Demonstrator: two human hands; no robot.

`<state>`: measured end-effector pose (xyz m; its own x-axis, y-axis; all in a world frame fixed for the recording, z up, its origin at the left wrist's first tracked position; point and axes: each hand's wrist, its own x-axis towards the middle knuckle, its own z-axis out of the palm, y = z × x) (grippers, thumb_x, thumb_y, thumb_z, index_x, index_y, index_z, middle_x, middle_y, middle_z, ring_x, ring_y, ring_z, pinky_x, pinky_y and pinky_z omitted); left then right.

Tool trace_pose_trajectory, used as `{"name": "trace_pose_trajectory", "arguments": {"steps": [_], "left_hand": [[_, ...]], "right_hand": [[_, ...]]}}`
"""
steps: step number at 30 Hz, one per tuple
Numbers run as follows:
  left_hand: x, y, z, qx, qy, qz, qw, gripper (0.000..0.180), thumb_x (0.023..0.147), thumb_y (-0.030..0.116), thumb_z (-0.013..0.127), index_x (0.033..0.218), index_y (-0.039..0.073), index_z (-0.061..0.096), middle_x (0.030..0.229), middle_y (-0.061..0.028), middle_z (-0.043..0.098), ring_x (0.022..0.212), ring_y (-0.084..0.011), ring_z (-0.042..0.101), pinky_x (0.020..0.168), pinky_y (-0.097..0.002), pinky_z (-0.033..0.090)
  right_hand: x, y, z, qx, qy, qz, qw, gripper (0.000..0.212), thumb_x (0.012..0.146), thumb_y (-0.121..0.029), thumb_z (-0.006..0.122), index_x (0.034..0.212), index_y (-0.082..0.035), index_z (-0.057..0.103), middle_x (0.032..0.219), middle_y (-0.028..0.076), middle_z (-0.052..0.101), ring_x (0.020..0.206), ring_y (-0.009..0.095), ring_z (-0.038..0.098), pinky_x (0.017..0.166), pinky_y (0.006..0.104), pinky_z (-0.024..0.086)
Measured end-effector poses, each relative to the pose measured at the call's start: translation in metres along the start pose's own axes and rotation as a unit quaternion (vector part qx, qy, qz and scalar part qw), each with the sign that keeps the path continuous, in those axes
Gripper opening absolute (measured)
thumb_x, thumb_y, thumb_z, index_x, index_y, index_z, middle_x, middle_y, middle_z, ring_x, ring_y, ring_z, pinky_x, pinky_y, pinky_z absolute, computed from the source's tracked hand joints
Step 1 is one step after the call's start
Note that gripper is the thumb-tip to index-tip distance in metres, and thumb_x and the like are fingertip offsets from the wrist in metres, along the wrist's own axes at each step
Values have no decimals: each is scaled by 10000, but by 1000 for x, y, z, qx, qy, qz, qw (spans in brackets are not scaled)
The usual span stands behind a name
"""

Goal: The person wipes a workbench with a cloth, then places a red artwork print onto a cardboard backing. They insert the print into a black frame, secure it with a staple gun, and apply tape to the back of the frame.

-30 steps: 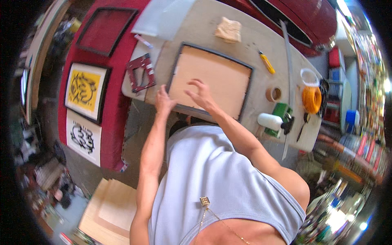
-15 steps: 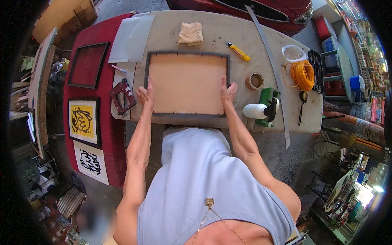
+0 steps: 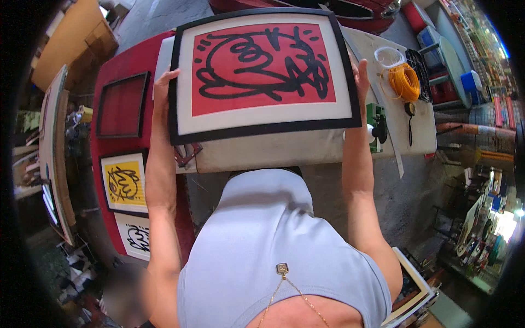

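Observation:
Raised above the worktable [image 3: 262,153] is a black picture frame [image 3: 265,133] with its front toward me. It holds a red print [image 3: 219,104] with thick black line drawing, set in a white border. My left hand [image 3: 164,88] grips the frame's left side, fingers mostly behind it. On the opposite side my right hand [image 3: 359,79] is closed round the edge, thumb along it. Under the frame's lower left corner part of a dark red staple gun [image 3: 187,153] shows. A white bottle beside a green box [image 3: 376,117] is partly covered by my right arm.
On the red-covered surface at left lie an empty black frame [image 3: 123,105], a framed yellow print [image 3: 124,180] and a white print [image 3: 133,236]. A metal ruler [image 3: 389,145], orange cord coil [image 3: 403,82] and tape measure [image 3: 410,109] lie right. A red car [image 3: 361,13] stands behind.
The frame, back side up on the table before, is now lifted and turned so its red print shows. Both hands have risen with it, and it hides the cloth, cutter and tape roll.

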<state>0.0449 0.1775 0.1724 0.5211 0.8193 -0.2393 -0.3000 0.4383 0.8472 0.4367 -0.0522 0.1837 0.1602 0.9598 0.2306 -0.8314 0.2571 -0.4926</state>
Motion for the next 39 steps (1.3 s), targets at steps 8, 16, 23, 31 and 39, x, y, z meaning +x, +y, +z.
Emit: {"name": "trace_pose_trajectory", "arguments": {"steps": [8, 16, 23, 31, 39], "left_hand": [[1, 20, -16, -16, -59, -22, 998, 432, 937, 399, 483, 1079, 12, 614, 901, -93, 677, 721, -180, 654, 663, -295, 536], [-20, -76, -41, 110, -28, -17, 993, 564, 969, 423, 412, 1280, -45, 462, 1270, -84, 493, 1164, -173, 463, 1039, -314, 326], [-7, -66, -66, 73, -83, -65, 992, 665, 939, 556, 351, 1263, -11, 478, 1215, -89, 541, 1120, -187, 512, 962, -324, 389], [-16, -93, -63, -90, -105, -108, 984, 459, 900, 305, 502, 1279, 47, 476, 1127, -121, 586, 963, -245, 609, 867, -388, 490], [-23, -117, -31, 209, 37, -215, 953, 259, 835, 213, 645, 1015, 29, 614, 836, -25, 618, 677, -122, 590, 561, -270, 478]], "right_hand": [[-26, 21, 43, -270, 172, -15, 947, 643, 948, -475, 406, 1438, -85, 260, 1395, 78, 410, 1234, 194, 435, 1042, 356, 345], [-120, 79, -33, -299, 302, 71, 902, 660, 962, -424, 405, 1431, 5, 227, 1470, 110, 280, 1349, 196, 260, 1116, 309, 160], [-106, 77, 21, -452, 283, -80, 842, 684, 954, -531, 306, 1401, -14, 321, 1405, 78, 393, 1281, 177, 367, 1096, 327, 234], [-108, 45, -29, -363, 275, -164, 875, 656, 932, -560, 333, 1264, -16, 486, 1429, 107, 357, 1276, 213, 381, 1053, 319, 292], [-119, 59, -98, -212, 363, 171, 891, 841, 846, -367, 619, 1453, -12, 158, 1424, 131, 335, 1211, 201, 410, 1011, 292, 321]]}}
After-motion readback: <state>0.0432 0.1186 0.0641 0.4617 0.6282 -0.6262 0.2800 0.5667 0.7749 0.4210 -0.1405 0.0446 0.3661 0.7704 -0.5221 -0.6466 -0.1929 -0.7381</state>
